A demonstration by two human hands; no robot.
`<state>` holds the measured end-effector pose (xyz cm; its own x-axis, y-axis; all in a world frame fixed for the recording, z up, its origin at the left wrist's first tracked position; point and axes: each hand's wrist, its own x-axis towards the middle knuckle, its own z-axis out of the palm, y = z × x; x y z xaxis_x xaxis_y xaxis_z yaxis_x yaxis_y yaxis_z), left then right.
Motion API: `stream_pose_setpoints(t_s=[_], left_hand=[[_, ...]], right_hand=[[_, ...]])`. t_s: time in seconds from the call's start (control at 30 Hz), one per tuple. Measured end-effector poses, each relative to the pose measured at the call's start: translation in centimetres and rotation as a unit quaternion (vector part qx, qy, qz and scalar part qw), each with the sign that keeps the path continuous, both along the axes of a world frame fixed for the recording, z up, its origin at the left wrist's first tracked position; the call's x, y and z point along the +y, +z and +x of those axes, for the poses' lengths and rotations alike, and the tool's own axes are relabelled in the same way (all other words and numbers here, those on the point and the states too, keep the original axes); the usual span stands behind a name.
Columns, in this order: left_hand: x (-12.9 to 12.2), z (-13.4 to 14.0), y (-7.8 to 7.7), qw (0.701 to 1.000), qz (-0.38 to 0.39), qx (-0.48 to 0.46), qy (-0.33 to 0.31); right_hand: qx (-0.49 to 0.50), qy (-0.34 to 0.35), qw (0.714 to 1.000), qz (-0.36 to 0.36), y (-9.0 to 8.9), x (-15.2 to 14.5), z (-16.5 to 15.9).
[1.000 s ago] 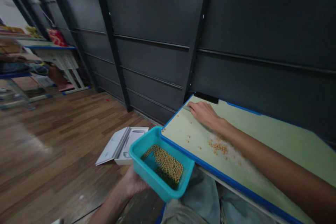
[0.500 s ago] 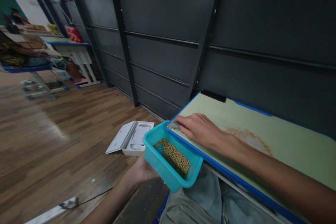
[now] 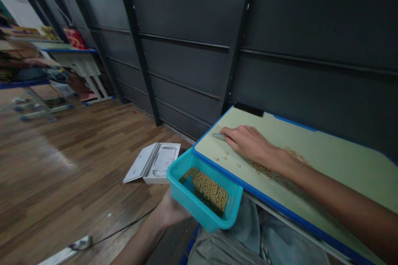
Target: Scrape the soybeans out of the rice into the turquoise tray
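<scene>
My left hand is closed around the side and underside of a turquoise plastic basket, held just below the table's edge. A layer of round yellow beans, like soybeans, lies in it. On the pale green tabletop, my right hand is closed palm-down on a thin grey piece with a rounded end, like a spoon or blade; most of it is hidden under my fingers. Several loose beans lie between that hand and the blue edge. More beans sit beneath my right wrist.
A black flat object lies at the table's back edge, against a dark panelled wall. An open white box is on the wooden floor, with a white strip and black cord nearer. Far left, a person sits at another desk.
My right hand has moved back from the table's corner with the grey piece, away from the basket. Loose beans now show near the edge. My left hand still holds the basket.
</scene>
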<state>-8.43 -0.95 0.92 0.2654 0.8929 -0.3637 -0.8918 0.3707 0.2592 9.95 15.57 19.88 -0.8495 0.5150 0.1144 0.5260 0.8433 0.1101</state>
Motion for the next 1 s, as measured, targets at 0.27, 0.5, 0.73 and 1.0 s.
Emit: stream_pose_setpoints(t_s=[0.27,0.5,0.73,1.0], left_hand=[[-1.1,2.2,0.8,0.999,-0.004,0.033,0.013],[-1.5,3.6,0.0,0.999,-0.006,0.036,0.009],[-1.8,5.4,0.3,1.0,-0.03,0.007,-0.003],[-1.7,6.5,0.5,1.0,-0.009,0.024,-0.013]], right_hand=[[0.069,0.078,0.987,-0.119,0.2,-3.5,1.0],[0.101,0.043,0.986,-0.123,1.6,-2.5,2.2],[0.118,0.032,0.979,-0.164,0.3,-2.2,2.7],[0.169,0.043,0.964,-0.201,1.9,-1.6,3.7]])
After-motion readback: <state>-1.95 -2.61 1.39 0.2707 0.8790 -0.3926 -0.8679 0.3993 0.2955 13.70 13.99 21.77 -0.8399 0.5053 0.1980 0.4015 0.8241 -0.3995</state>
